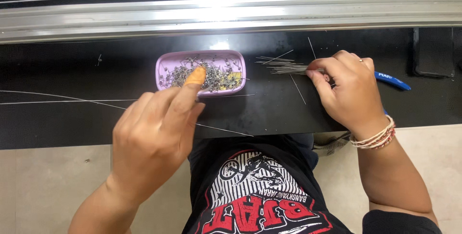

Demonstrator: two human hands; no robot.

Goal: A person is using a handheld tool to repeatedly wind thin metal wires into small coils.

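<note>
Thin metal wires [284, 67] lie in a loose bundle on the black table [72, 75], just right of a small pink tray [161, 70]. The right hand [349, 89] rests on the table at the bundle's right end, its fingers curled together and its thumb and fingertips pinched on the ends of the wires. A few single wires lie fanned out around the bundle, one slanting toward the table's near edge. A blue pen [392, 80] sticks out from behind that hand, to its right. Pale bracelets [375, 138] circle the right wrist.

The left hand [154, 135] hovers nearer the camera, in front of the tray, loosely closed with the forefinger stretched out; its tip, capped in orange, points over the tray's heap of small metal bits [216, 73]. It holds nothing that can be seen.

Long thin wires [62, 97] run across the table's left part. A shiny metal rail [231, 15] runs along the far side. Below, the person's black printed shirt [260, 190] shows.
</note>
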